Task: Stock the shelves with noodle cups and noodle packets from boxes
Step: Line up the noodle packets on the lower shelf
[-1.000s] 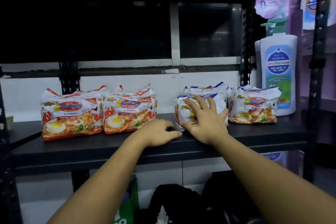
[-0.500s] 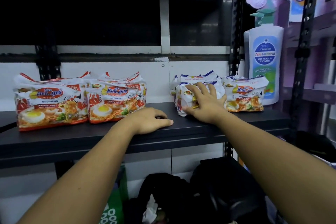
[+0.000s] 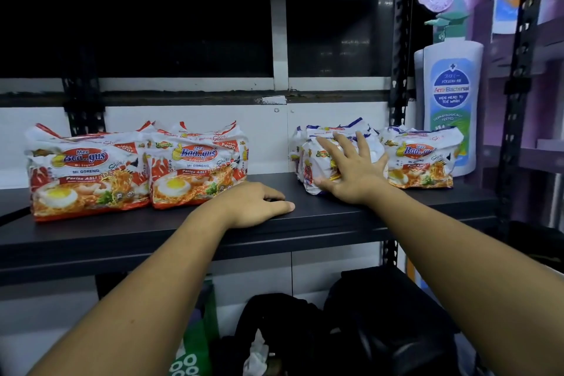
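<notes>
1. Fingers of the right hand (image 3: 351, 174) have spread wider than half a second ago. They now lie flat and apart on the front of the blue-edged noodle packet (image 3: 311, 175), pressing it but not gripping it.
2. That packet has stayed in its spot, standing toward the right end of the shelf (image 3: 335, 223), close to the back edge.
3. Near the middle of the front edge, the left hand (image 3: 253, 206) has not moved. It rests on the shelf with the thumb stretched out and the other fingers loosely tucked under, holding nothing.
4. Two red noodle packets (image 3: 195, 168) stand side by side at the left end. A second blue packet (image 3: 424, 165) stands just right of the pressed one, in front of a tall white bottle (image 3: 451, 107).
5. Most of the pressed packet's front is covered by the hand. More packets sit behind it - how many, I cannot tell.
6. Dark bags (image 3: 381, 314) under the shelf are too dim to make out.
</notes>
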The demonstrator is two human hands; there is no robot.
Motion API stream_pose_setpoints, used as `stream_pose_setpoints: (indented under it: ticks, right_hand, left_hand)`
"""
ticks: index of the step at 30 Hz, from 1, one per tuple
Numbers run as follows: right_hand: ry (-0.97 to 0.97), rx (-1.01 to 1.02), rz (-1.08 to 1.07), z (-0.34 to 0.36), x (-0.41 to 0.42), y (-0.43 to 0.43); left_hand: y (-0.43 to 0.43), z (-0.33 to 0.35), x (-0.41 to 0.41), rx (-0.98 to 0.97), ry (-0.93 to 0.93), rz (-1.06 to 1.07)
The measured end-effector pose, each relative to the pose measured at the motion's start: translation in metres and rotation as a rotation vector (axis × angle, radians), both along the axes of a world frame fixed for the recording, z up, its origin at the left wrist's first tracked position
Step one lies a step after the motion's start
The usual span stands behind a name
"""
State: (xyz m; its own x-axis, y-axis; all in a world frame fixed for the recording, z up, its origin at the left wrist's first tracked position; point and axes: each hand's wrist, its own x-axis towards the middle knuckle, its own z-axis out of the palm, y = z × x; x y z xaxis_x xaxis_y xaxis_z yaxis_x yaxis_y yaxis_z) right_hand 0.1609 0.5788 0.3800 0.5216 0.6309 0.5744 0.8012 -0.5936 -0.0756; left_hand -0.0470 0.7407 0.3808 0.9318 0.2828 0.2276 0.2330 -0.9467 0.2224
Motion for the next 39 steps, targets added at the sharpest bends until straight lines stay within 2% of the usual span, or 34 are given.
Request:
stream_pose_setpoints:
  ticks: [8,12,17,21,23,25,27,29,31,35,39]
  right_hand:
    - [-0.086,0.106,0.011,-0.007,-0.009,-0.016]
    - [0.063,0.054,0.108,-0.018,-0.009,-0.046]
    - [0.103,-0.07,0.166,-0.034,-0.009,-0.088]
    - [0.244,-0.13,0.05,-0.035,0.0,-0.119]
    - [0.271,-0.081,-0.032,-0.032,0.013,-0.129]
    - [0.291,0.06,-0.096,-0.028,0.025,-0.136]
    - [0.32,0.194,-0.111,-0.026,0.034,-0.139]
    - [0.346,0.263,-0.122,-0.024,0.04,-0.138]
    - [0.378,0.292,-0.144,-0.019,0.049,-0.133]
    - [0.46,0.34,-0.174,-0.012,0.074,-0.125]
    - [0.579,0.428,-0.119,-0.007,0.091,-0.124]
  left_hand:
    - [0.006,-0.001,0.0,0.032,-0.106,0.0]
    - [0.0,0.0,0.0,0.073,-0.106,0.015]
    - [-0.007,0.0,-0.002,0.191,-0.103,0.086]
    - [-0.014,0.003,0.001,0.294,-0.021,0.156]
    - [-0.02,0.007,0.011,0.293,0.016,0.231]
    - [-0.034,0.008,0.027,0.182,-0.019,0.276]
    - [-0.054,0.007,0.046,-0.048,-0.118,0.256]
    - [-0.069,0.005,0.069,-0.294,-0.254,0.192]
    - [-0.077,0.003,0.093,-0.418,-0.371,0.144]
    - [-0.08,0.0,0.124,-0.472,-0.48,0.174]
    - [-0.073,-0.005,0.132,-0.43,-0.535,0.178]
